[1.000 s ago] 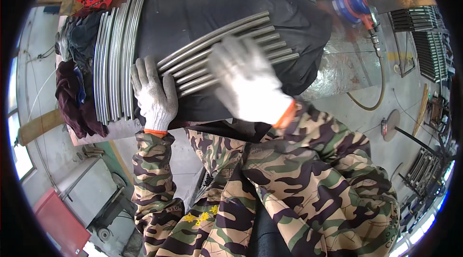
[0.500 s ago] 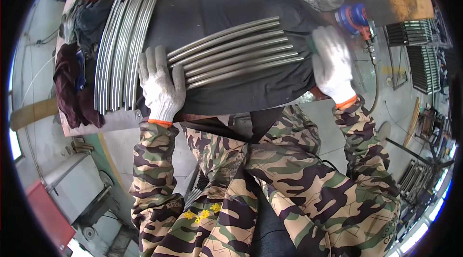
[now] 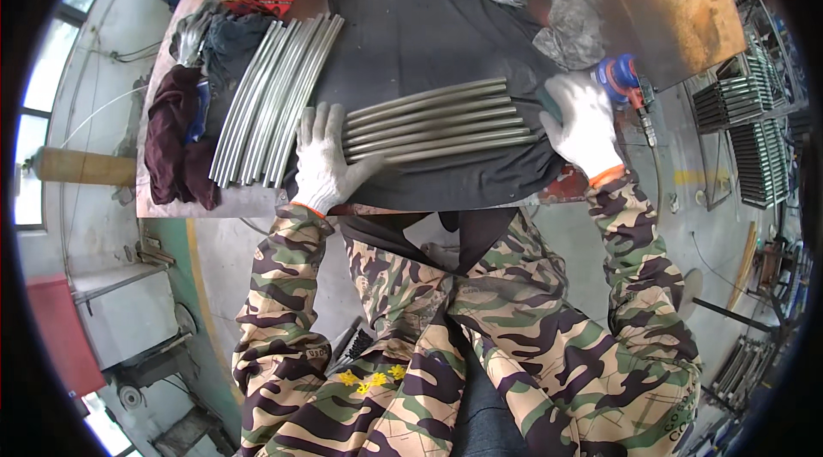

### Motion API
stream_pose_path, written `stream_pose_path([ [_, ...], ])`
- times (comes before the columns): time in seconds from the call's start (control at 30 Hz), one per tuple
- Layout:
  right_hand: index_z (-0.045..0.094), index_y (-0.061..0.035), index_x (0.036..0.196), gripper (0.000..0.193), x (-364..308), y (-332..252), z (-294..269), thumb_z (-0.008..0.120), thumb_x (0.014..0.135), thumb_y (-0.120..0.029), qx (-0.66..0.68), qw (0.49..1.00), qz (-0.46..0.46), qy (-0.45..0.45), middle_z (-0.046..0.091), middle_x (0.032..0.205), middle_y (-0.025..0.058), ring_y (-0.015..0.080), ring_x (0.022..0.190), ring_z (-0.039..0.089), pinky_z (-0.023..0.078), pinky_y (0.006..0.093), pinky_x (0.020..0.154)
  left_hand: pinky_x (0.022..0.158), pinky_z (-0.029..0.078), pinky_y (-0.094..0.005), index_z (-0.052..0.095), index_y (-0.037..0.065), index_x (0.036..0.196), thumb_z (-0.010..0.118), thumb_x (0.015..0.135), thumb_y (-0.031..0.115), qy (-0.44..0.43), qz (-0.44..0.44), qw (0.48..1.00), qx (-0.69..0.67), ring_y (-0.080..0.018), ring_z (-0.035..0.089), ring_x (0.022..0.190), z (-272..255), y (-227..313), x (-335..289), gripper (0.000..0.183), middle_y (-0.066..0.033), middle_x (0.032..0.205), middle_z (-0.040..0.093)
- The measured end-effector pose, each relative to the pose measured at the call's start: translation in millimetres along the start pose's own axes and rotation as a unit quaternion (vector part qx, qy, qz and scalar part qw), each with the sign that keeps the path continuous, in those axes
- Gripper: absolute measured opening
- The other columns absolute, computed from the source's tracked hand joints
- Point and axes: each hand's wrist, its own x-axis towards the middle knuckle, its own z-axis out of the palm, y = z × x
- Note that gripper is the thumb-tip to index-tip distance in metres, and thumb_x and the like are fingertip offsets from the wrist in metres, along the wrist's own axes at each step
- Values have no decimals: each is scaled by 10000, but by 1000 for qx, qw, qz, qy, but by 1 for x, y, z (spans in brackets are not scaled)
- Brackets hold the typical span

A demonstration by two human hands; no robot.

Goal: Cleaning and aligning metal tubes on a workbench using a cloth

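In the head view, left hand (image 3: 322, 159) spread wide open at the left ends of some shiny rods (image 3: 437, 124) lying sideways on black cloth (image 3: 420, 45), gripping nothing. Just left, more rods (image 3: 276, 104) in a slanted bunch. Right hand (image 3: 588, 124) past the other ends, thumb out, near a blue tool (image 3: 619, 75); something dark green (image 3: 549, 103) by the thumb, maybe held, but too hard to tell.

Dark lettering (image 3: 679, 424) at lower right on the camouflage clothing (image 3: 523, 328), smaller lettering (image 3: 318, 353) on its left sleeve (image 3: 279, 294)
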Motion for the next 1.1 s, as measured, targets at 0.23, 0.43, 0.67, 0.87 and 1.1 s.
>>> stream_pose_path([
  [0.23,762,-139,1191,369,-1,23,-3,837,859,-279,-14,993,102,-52,722,1226,85,355,1249,642,485,527,1066,1312,307,-600,450,-48,1608,929,715,529,-12,11,1000,1,-522,337,1584,-8,-9,-9,1165,-326,1643,453],
  [0.43,747,-137,1086,312,9,20,-10,833,788,-175,-56,998,24,33,712,1177,83,351,1245,644,474,531,1107,1292,331,-598,476,-52,1581,934,711,501,8,17,1000,-11,-502,396,1539,-8,-9,-9,1128,-309,1581,505],
  [0.67,698,-95,1318,687,42,-32,-12,928,691,-257,148,984,-99,-18,708,1322,119,392,1328,630,489,530,1139,1276,349,-597,485,-44,1576,947,726,457,31,44,999,-2,-501,412,1524,-8,-6,-8,1089,-288,1558,524],
  [0.87,728,-69,1306,540,61,-37,35,825,861,-360,121,974,-95,-167,718,1360,131,356,1304,646,487,500,1117,1265,370,-590,505,-26,1551,983,693,406,23,24,999,-29,-505,428,1496,-10,2,-4,1073,-307,1531,516],
  [1.1,729,-52,1342,537,98,-25,27,843,875,-290,151,984,-22,-87,731,1367,186,406,1262,688,558,491,1084,1276,334,-634,473,-23,1578,963,689,480,17,-10,1000,-4,-533,381,1529,-11,-5,-21,1133,-320,1574,471],
])
